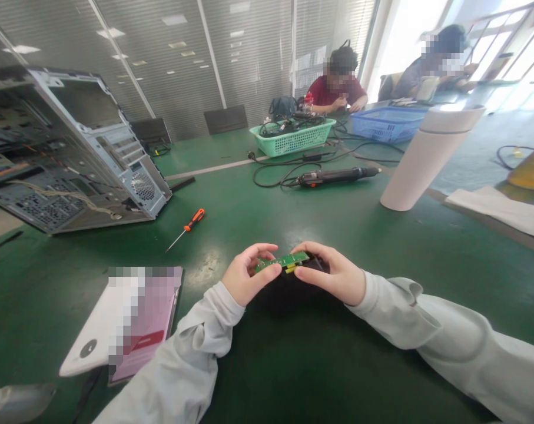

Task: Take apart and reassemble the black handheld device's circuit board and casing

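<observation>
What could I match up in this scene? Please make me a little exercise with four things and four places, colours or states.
1. Circuit board
2. Screwdriver
3. Green basket
4. Drinking flask

A. Heaped with cables
B. Pale pink
C. Held in the left hand and right hand
D. Lying near the open computer case

Right pairs: 1-C, 2-D, 3-A, 4-B.

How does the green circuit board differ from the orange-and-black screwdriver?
The green circuit board is flat; the orange-and-black screwdriver has a thick handle and a thin shaft. The left hand and right hand hold the board, while the screwdriver lies on the table, untouched. Both are longer than wide.
</observation>
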`<action>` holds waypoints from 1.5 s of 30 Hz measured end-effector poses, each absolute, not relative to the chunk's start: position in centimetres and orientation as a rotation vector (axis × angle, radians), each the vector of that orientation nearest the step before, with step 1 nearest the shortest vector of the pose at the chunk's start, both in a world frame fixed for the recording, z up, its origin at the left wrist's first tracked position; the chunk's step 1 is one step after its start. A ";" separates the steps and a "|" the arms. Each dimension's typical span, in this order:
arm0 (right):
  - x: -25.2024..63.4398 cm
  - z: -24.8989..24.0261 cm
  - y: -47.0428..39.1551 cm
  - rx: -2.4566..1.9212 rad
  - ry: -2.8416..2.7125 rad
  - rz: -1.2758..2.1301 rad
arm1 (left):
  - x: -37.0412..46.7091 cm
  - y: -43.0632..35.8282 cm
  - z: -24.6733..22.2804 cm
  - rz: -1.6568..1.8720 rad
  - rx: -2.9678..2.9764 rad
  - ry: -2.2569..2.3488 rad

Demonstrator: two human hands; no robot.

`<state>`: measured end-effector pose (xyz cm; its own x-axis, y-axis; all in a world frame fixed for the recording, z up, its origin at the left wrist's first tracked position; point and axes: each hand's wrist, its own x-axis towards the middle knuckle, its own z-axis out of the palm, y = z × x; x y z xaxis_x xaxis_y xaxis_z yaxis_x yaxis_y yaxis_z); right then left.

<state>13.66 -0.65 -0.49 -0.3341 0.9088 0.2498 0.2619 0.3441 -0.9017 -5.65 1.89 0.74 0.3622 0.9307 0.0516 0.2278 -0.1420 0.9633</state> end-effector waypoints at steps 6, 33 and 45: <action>13.5 0.8 -1.7 -0.947 -1.962 0.696 | -6.3 1.1 2.9 0.748 2.292 0.990; 14.1 0.5 -1.5 -0.779 -1.718 1.226 | -6.3 2.3 2.3 0.837 0.664 0.735; 13.6 0.1 -1.6 -0.600 -1.821 1.314 | -6.3 2.8 1.8 0.870 0.592 0.819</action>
<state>13.59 -1.61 0.08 -0.5721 0.7528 0.3256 -0.0714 0.3498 -0.9341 -6.26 2.76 1.82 0.3853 0.8429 -0.3756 -0.4258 0.5235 0.7380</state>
